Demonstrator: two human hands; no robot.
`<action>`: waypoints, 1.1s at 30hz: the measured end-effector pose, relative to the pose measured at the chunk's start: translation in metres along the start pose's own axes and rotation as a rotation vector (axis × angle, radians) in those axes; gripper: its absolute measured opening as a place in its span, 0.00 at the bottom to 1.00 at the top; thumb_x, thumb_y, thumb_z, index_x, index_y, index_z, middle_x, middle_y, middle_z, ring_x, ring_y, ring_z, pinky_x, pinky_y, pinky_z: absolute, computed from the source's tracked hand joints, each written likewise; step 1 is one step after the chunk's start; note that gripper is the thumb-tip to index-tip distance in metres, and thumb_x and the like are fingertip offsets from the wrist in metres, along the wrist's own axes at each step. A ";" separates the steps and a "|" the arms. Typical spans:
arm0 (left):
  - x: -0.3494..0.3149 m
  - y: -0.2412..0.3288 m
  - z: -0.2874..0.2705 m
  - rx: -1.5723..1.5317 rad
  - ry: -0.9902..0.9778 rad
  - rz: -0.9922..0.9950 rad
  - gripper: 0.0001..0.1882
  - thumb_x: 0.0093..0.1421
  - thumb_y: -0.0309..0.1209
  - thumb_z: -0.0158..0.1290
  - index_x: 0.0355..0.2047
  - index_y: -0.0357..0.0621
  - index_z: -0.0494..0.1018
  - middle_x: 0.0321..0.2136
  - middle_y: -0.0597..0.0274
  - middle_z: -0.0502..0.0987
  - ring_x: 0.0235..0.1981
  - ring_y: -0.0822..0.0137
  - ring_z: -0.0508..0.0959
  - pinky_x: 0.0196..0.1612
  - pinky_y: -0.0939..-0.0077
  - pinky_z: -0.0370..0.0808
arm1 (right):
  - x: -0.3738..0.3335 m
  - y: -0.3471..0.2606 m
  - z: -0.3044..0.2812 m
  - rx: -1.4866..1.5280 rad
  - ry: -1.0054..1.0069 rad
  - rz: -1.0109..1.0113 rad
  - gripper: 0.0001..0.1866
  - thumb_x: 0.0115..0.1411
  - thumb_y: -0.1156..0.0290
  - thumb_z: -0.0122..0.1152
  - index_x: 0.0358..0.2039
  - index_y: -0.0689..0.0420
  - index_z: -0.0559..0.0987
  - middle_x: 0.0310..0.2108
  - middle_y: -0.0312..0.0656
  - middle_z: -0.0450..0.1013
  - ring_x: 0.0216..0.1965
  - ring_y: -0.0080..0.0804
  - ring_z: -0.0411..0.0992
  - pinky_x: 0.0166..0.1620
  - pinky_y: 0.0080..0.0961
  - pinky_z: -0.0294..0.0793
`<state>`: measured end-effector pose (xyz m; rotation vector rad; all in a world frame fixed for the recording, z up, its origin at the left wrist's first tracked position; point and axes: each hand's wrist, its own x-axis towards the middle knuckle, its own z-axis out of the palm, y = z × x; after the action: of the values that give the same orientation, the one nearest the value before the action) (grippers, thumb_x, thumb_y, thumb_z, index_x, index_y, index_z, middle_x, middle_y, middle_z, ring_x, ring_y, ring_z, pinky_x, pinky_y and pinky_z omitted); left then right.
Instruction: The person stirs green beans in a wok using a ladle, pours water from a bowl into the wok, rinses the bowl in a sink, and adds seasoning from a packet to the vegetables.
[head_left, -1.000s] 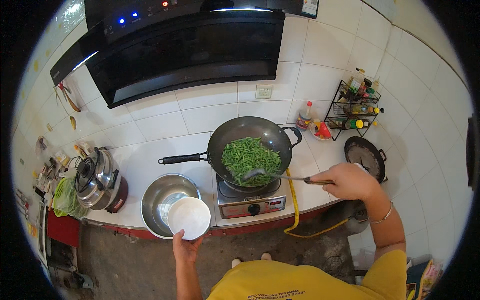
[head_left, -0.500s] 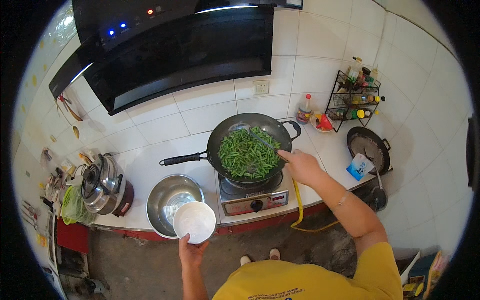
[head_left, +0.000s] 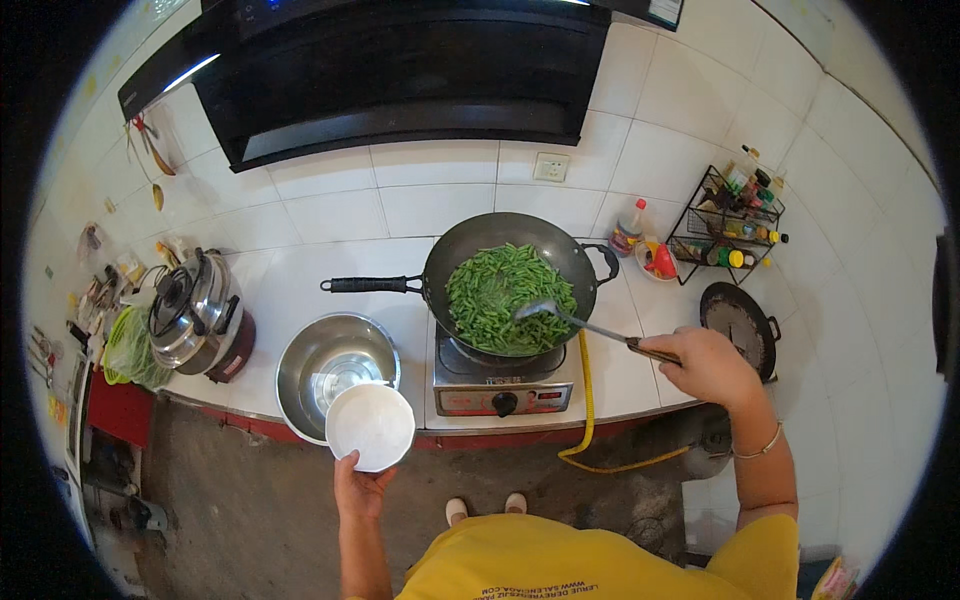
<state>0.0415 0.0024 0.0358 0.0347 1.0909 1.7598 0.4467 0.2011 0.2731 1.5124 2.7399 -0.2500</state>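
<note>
My right hand [head_left: 715, 368] is closed round the wooden grip of a metal ladle [head_left: 597, 329]. The ladle's head rests among cut green beans [head_left: 495, 290] at the near right of a dark wok [head_left: 560, 238]. Under the wok stands a gas stove [head_left: 470, 400] with a black knob. In my left hand [head_left: 358, 488] is a white bowl [head_left: 370, 425], gripped by its near rim with the thumb on top. The bowl overlaps the near right edge of a steel basin [head_left: 300, 375]; whether it holds anything, I cannot tell.
Left of the basin sits a steel pressure cooker [head_left: 190, 325]. A yellow hose [head_left: 588, 400] hangs over the counter's front edge. At right are a sauce bottle [head_left: 627, 230], a bottle rack [head_left: 725, 225] and a second dark pan [head_left: 735, 315]. A range hood [head_left: 400, 90] overhangs the wall.
My right hand has moved right and slightly toward me, drawing the ladle's head from the wok's far side to its near right. The left hand still holds the bowl. The view has shifted.
</note>
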 end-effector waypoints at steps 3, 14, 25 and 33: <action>-0.001 -0.005 0.006 0.020 0.014 0.007 0.33 0.52 0.39 0.51 0.57 0.43 0.58 0.49 0.51 0.70 0.43 0.54 0.77 0.33 0.62 0.82 | 0.029 0.008 0.045 -0.027 0.040 0.037 0.18 0.52 0.72 0.55 0.45 0.49 0.78 0.27 0.48 0.72 0.34 0.49 0.71 0.38 0.41 0.71; -0.008 -0.021 0.014 0.059 0.041 0.013 0.33 0.54 0.41 0.49 0.59 0.42 0.57 0.51 0.50 0.69 0.46 0.54 0.75 0.34 0.62 0.82 | 0.062 0.055 0.106 0.172 0.202 0.070 0.22 0.54 0.71 0.54 0.52 0.50 0.72 0.31 0.53 0.72 0.34 0.52 0.71 0.39 0.44 0.71; -0.018 -0.031 0.054 0.042 0.039 0.071 0.30 0.55 0.38 0.47 0.58 0.47 0.56 0.49 0.52 0.68 0.43 0.54 0.76 0.35 0.63 0.81 | 0.026 0.058 0.035 0.081 -0.073 -0.070 0.19 0.52 0.72 0.56 0.47 0.49 0.77 0.32 0.51 0.74 0.35 0.49 0.71 0.39 0.39 0.71; -0.018 -0.018 0.083 0.101 -0.005 0.080 0.34 0.55 0.42 0.50 0.58 0.39 0.56 0.50 0.48 0.67 0.43 0.56 0.76 0.35 0.65 0.82 | 0.041 0.075 0.046 0.209 0.060 -0.114 0.20 0.52 0.73 0.55 0.48 0.56 0.76 0.30 0.51 0.74 0.32 0.48 0.73 0.38 0.37 0.72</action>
<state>0.1039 0.0440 0.0802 0.1466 1.1886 1.7726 0.4847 0.2683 0.2142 1.4270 2.9326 -0.5153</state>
